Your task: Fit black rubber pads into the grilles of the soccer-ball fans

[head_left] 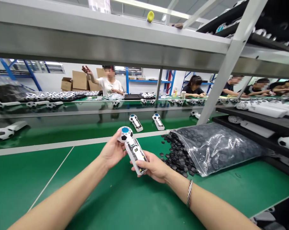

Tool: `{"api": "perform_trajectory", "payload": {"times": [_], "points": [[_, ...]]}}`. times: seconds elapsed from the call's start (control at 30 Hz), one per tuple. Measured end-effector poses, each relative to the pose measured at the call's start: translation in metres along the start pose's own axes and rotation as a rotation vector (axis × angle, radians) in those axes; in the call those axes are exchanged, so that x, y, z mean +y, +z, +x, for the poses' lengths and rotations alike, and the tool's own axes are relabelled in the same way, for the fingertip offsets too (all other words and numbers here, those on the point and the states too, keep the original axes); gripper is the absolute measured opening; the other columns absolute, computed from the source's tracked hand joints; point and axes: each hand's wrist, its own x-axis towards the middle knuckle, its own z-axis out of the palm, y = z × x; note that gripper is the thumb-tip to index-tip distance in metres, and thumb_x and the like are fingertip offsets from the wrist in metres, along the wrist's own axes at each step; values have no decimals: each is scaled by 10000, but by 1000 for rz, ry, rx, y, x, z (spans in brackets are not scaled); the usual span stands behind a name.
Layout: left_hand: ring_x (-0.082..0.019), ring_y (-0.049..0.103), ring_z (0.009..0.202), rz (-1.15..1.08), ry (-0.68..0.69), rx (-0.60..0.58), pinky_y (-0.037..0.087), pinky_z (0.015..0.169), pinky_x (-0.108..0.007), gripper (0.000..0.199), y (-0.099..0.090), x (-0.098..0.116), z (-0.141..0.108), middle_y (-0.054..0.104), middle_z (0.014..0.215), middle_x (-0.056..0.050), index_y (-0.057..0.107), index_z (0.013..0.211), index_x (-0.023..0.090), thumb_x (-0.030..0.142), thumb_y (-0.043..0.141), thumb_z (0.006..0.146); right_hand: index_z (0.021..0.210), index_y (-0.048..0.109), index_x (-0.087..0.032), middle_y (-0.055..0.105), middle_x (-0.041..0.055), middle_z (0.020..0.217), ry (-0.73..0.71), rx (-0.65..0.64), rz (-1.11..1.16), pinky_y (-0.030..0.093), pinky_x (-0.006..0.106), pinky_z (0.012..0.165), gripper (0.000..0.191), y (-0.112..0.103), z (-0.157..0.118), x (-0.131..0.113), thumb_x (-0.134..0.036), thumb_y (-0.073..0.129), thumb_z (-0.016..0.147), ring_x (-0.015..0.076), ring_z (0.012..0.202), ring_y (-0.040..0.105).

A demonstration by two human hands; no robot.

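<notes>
Above the green bench I hold a white device with a football-patterned round head (136,154); its handle is uncovered, showing the inner parts, and a blue disc sits on the head. My left hand (113,149) grips the head end from the left. My right hand (152,166) is wrapped around the lower handle, thumb on its face. Two similar opened devices lie beyond my hands, one (136,123) nearly straight ahead and another (158,122) to its right. Right of my right hand, small black pieces (176,153) spill from a clear plastic bag (221,147).
Black trays (245,126) with white football-headed parts are stacked at the right, beside a slanted metal post (221,80). A metal shelf (111,41) spans overhead. More devices (5,132) lie along the green line. Several co-workers (111,84) sit or stand across it.
</notes>
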Motion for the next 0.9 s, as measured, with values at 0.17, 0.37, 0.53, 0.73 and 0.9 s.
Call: {"api": "perform_trajectory", "payload": {"times": [0.17, 0.37, 0.53, 0.73, 0.9], "points": [[-172, 588, 598, 14, -115, -73, 478, 529, -280, 332, -8, -20, 9, 639, 714, -61, 611, 829, 149, 474, 553, 790, 1046, 485, -174, 592, 68, 981, 22, 69, 27, 484, 206, 534, 536, -4, 2, 11, -376, 748, 625, 155, 774, 633], [-179, 612, 628, -1, -67, 62, 506, 623, -314, 330, -11, -33, 19, 668, 768, -80, 630, 863, 121, 434, 541, 809, 966, 443, -162, 558, 21, 838, 54, 90, -53, 487, 219, 524, 473, 1, 4, 19, -402, 712, 662, 147, 731, 616], [-179, 620, 658, 16, -5, 72, 501, 631, -295, 336, -9, -37, 17, 677, 812, -78, 623, 927, 122, 419, 597, 772, 958, 404, -175, 507, -10, 797, 57, 81, -130, 485, 223, 525, 441, 3, 1, 18, -418, 670, 704, 132, 720, 584], [-174, 615, 724, 89, 106, 42, 496, 646, -285, 382, -11, -43, 13, 668, 899, -54, 581, 1026, 169, 421, 636, 745, 973, 388, -183, 531, -9, 753, 153, 88, -280, 381, 141, 365, 347, 4, -7, 9, -362, 604, 769, 77, 567, 497], [-165, 607, 736, 144, 173, 22, 489, 660, -277, 394, -10, -42, 10, 655, 951, -46, 558, 1066, 196, 405, 644, 743, 960, 406, -189, 541, -8, 756, 150, 52, -172, 391, 139, 377, 373, 3, -10, 11, -383, 639, 743, 87, 592, 523]]}}
